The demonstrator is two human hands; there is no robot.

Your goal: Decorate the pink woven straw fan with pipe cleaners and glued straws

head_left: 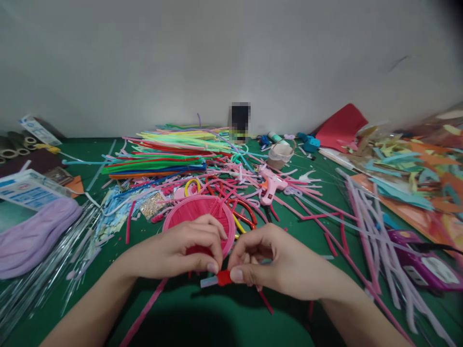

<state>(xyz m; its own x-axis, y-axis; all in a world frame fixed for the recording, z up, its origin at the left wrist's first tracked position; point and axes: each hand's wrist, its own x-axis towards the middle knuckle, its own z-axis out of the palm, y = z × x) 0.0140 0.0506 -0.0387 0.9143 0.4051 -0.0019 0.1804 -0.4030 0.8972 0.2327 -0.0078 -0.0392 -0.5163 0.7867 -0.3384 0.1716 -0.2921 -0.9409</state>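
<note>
Fingers [211, 266] of both hands are drawn in tight, tip to tip, over a small red piece [224, 278]. The left hand [177, 253] has thumb and forefinger pressed together at the piece's upper left edge. The right hand [275, 262] lays its thumb flat on the right end, with its other fingers curled behind. The red piece is short and stubby, bright and matte, and seems wrapped about one end of a pale translucent stick [207, 283] that juts out to the left under the left thumb. It is held just above the green table [202, 318], close to the near edge. It sits right in front of a round pink woven basket [197, 214], which the left hand's knuckles partly cover. Behind the basket lies a wide heap of pipe cleaners [162, 154] in green, red, blue, yellow and pink. A pink glue gun [271, 185] lies on the strands to the right. Long lilac stems [365, 231] run along the right side beside a purple device [427, 265]. A folded lilac sheet [32, 236] lies at far left.
</note>
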